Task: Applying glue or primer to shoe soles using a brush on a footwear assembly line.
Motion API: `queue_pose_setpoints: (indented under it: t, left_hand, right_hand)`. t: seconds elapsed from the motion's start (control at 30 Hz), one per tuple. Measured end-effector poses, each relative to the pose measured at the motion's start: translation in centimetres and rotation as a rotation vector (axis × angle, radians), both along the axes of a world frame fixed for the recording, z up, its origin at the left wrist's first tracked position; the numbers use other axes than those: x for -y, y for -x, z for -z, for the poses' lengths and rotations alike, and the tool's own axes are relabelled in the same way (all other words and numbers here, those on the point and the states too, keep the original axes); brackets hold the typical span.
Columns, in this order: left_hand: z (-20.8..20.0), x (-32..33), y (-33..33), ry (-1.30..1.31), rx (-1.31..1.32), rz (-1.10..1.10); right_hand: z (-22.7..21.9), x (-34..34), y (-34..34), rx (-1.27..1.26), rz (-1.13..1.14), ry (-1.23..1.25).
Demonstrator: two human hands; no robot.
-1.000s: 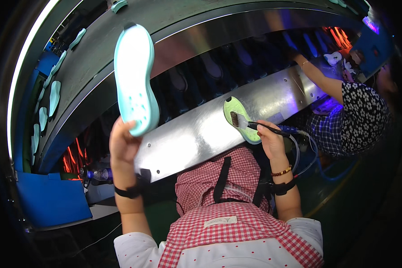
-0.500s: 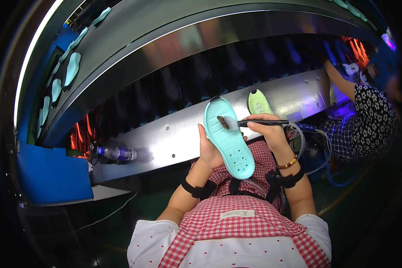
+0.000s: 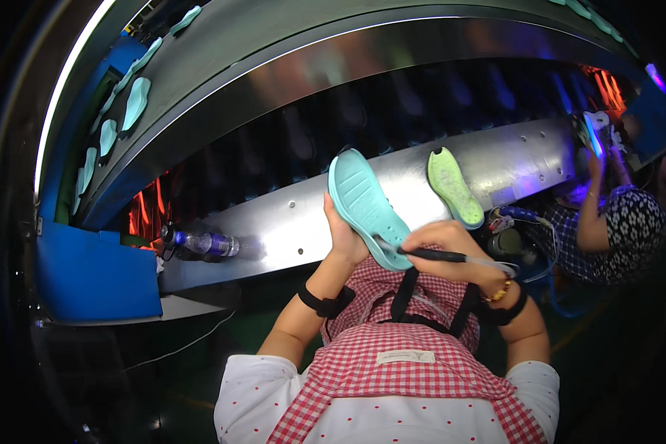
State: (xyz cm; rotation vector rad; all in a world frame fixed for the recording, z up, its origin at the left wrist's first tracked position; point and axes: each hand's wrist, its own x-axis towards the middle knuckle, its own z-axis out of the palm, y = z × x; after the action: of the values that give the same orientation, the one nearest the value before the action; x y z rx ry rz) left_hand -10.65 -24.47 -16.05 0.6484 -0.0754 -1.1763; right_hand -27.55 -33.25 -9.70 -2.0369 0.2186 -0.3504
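A turquoise shoe sole (image 3: pixel 362 194) with ridges at its far end and small holes at its near end is tilted in front of me. My left hand (image 3: pixel 342 234) grips it by its left edge, closed around it. My right hand (image 3: pixel 451 243) is closed on a black-handled brush (image 3: pixel 442 255), which has a thin clear tube at its back end. The brush tip meets the sole near the holes; the fingers and sole partly hide the bristles. A pale green sole (image 3: pixel 453 183) lies on the metal ledge beyond my right hand.
The shiny metal ledge (image 3: pixel 274 229) runs across in front, with a plastic bottle (image 3: pixel 209 244) at its left. Turquoise soles (image 3: pixel 136 105) lie on the conveyor belt (image 3: pixel 222 44) above. Orange heaters (image 3: pixel 149 207) glow below it. At right, a co-worker (image 3: pixel 616 229) holds a sole under purple light.
My brush has moved from the sole's far end to its holed near end. The sole is tilted differently. The co-worker's arm has drawn back and a sole is now raised there.
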Motion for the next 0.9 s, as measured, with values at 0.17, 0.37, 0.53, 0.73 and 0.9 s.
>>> queue_pose_setpoints:
  t: [0.17,0.37,0.53,0.73,0.9]
  left_hand:
    - [-1.4,-0.9,2.1,0.120,-0.082,0.230]
    - [-2.7,-0.9,2.0,0.291,-0.112,0.261]
    - [-3.9,-0.2,2.0,0.130,-0.204,0.056]
    - [-3.6,1.2,1.3,0.267,0.153,-0.024]
    - [-1.4,1.1,-0.2,0.165,0.149,-0.259]
  right_hand:
    - [-3.6,1.0,-0.3,0.058,0.209,-0.619]
    - [-2.5,0.0,-1.0,0.220,-0.038,-0.287]
    - [-2.9,1.2,-0.7,0.094,0.222,-0.561]
    - [-3.9,1.6,1.1,0.161,0.135,-0.374]
    - [-2.2,2.2,1.2,0.237,-0.200,-0.330]
